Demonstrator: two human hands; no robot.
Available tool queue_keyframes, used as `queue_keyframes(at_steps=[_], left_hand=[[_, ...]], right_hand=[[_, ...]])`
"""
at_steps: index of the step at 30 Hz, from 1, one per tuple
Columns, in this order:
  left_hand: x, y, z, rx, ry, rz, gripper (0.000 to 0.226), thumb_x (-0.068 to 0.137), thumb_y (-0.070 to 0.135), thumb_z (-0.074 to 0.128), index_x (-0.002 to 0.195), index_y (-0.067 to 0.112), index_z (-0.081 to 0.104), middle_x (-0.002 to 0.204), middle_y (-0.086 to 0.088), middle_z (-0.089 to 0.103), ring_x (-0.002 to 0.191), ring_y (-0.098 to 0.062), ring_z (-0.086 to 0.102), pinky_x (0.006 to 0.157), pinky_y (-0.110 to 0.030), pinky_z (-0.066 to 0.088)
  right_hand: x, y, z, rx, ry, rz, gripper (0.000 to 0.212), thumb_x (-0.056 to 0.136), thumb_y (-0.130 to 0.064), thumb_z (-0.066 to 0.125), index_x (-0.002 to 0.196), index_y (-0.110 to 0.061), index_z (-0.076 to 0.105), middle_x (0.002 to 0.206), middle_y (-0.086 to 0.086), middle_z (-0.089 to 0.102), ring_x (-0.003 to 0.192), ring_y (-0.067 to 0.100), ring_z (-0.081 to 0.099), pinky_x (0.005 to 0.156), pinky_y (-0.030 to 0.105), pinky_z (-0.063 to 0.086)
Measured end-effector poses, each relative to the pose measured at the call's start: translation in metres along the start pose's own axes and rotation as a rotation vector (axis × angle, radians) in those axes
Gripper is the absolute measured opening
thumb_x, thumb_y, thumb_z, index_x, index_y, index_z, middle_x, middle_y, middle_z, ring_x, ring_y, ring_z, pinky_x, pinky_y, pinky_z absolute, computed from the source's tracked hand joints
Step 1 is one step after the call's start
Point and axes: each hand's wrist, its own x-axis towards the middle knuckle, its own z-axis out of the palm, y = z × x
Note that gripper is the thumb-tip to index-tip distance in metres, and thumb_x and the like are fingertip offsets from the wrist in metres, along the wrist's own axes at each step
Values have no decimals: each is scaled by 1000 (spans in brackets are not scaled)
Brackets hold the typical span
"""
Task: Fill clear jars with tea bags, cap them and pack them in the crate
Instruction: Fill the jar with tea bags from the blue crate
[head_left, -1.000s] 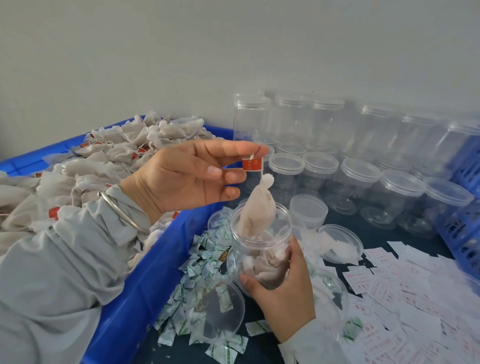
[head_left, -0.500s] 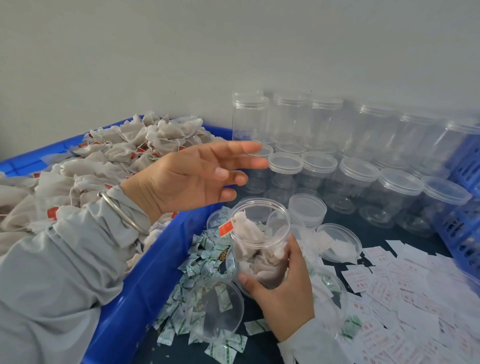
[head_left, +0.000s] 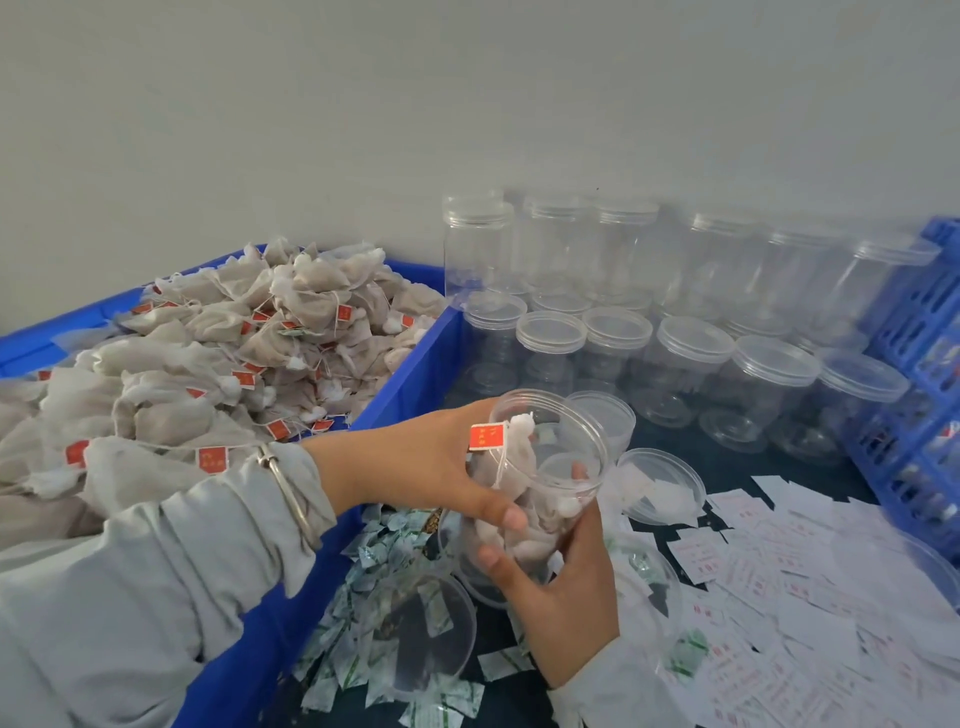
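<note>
Fingers: left hand (head_left: 415, 467) now wraps the far-left side of the open jar (head_left: 540, 483), thumb laid across the front wall, fingers behind it; right hand (head_left: 558, 587) cups the jar's lower half from the near side, thumb on the front, one fingertip visible through the plastic at the far wall. Change: a second ago the left hand was dangling a tea bag by its red tag over the mouth; half a second ago it had let go and hung spread above; now it's down on the jar. So that bag is in, its tag (head_left: 487, 435) hooked over the left rim. Jar sits mid-scene, tilted, just right of the blue bin (head_left: 415, 358). Looks roughly half full, so my read is settling or checking the contents, more bags to go before capping. Counts: 1 jar in hand; several bags inside, exact number unreadable; capped empty jars (head_left: 769, 374) at the far wall in two tiers, roughly a dozen, can't pin it through clear plastic; at least 2 loose lids, one near (head_left: 423, 636), one right (head_left: 660, 486); tea bag heap (head_left: 218, 364) in the bin, dozens; green sachets (head_left: 363, 551) and white slips (head_left: 779, 571) scattered, too many to count; blue crate (head_left: 914, 374) at far right, 1.
</note>
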Motion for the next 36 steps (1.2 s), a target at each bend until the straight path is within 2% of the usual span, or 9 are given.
queue_keyframes(at_steps=[5,10,13,18,22,24,26,32,36], left_hand=[[2,-2,-3,-49,65,-66,86,59,74,66,129,64,18,148,25,33,134,5,33,112,-27,33],[-1,-1,-3,-107,9,-114,101,63,73,59,144,52,4,152,27,19,126,17,31,101,-11,31],[-1,-1,-3,-191,-1,-144,86,70,65,60,141,56,11,146,28,31,110,30,34,90,-7,36],[-1,-1,-5,-462,32,-175,56,74,39,61,124,49,39,131,15,54,119,2,52,100,-24,42],[-3,0,-7,-572,28,-141,86,52,60,79,127,40,42,131,5,58,119,-12,57,98,-31,46],[-3,1,-8,-680,42,-151,82,57,75,64,127,37,45,132,-2,58,117,-14,59,93,-28,51],[-2,3,-9,-723,60,-185,59,77,67,43,127,36,46,133,-5,57,115,-14,61,91,-27,52],[-1,5,-6,-524,122,-206,39,91,14,45,121,37,53,129,1,60,120,-15,55,100,-31,45],[2,5,-8,-192,199,-263,39,96,8,44,121,37,54,125,8,61,110,-18,57,81,-19,46]], right_hand=[[3,3,0,-22,9,-3,76,59,-46,80,125,-46,41,120,-25,57,110,-3,57,87,11,46],[3,4,1,-15,9,-8,72,59,-43,81,120,-55,42,118,-24,59,108,-2,59,87,13,48],[4,4,0,-24,5,-15,73,60,-41,82,120,-52,44,118,-21,60,108,-1,60,86,13,47],[3,4,-1,-48,15,-30,82,60,-44,83,130,-47,40,127,-20,56,117,0,54,92,11,42],[2,1,-1,-29,-4,-38,77,62,-36,83,128,-45,43,124,-18,58,116,1,55,90,10,43],[2,-1,-1,-5,-6,-35,74,62,-33,82,125,-43,46,121,-19,59,112,0,57,88,9,43],[2,-1,-1,16,-6,-33,74,61,-31,82,125,-36,47,119,-19,60,111,0,57,87,8,43],[2,0,-2,-46,-13,-7,76,61,-41,81,128,-41,44,121,-21,59,112,-2,56,89,9,43],[-2,11,-3,-203,-54,44,102,55,-54,79,143,-34,31,138,-14,46,128,3,43,107,35,39]])
